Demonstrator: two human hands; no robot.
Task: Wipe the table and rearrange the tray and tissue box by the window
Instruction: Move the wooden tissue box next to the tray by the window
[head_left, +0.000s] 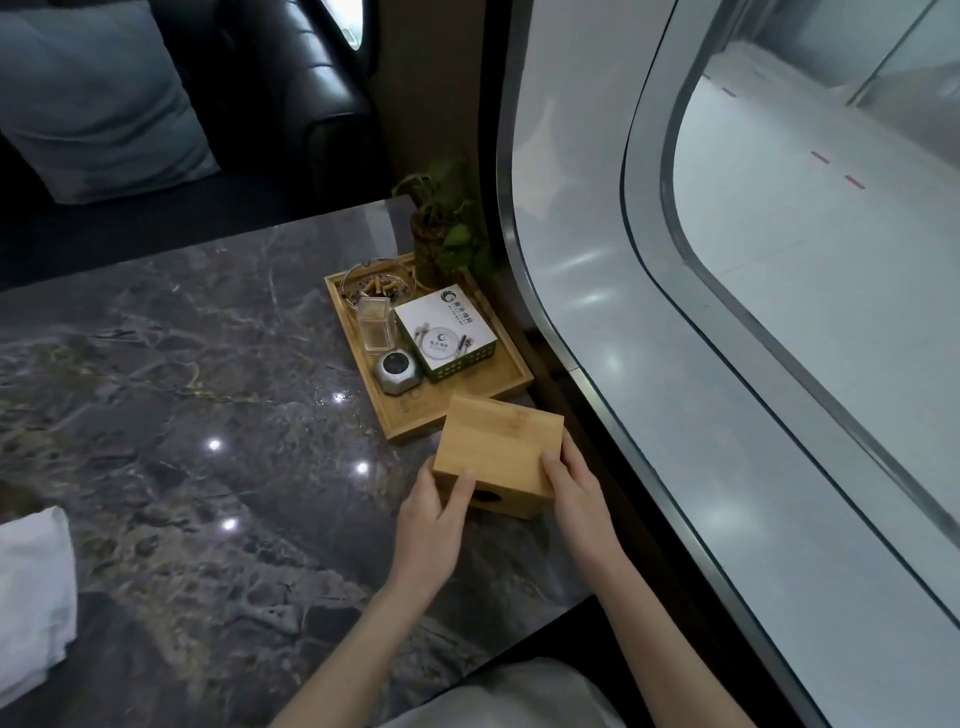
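Note:
A bamboo tissue box (496, 449) is tilted above the dark marble table (197, 395), its slot side turned towards me. My left hand (434, 514) grips its near left corner and my right hand (574, 499) grips its right end. Just beyond it a wooden tray (511, 364) lies by the window, carrying a glass ashtray (376, 283) with cigarette butts, a clear plastic holder (375, 323), a small metal device (397, 370) and a white and green box (445, 330). A white cloth (34, 587) lies at the table's left edge.
A potted plant (447, 228) stands at the tray's far end against the curved window frame (566, 332). A black leather sofa (291, 88) with a grey cushion (98, 98) stands beyond the table. The table's near edge runs just in front of my lap.

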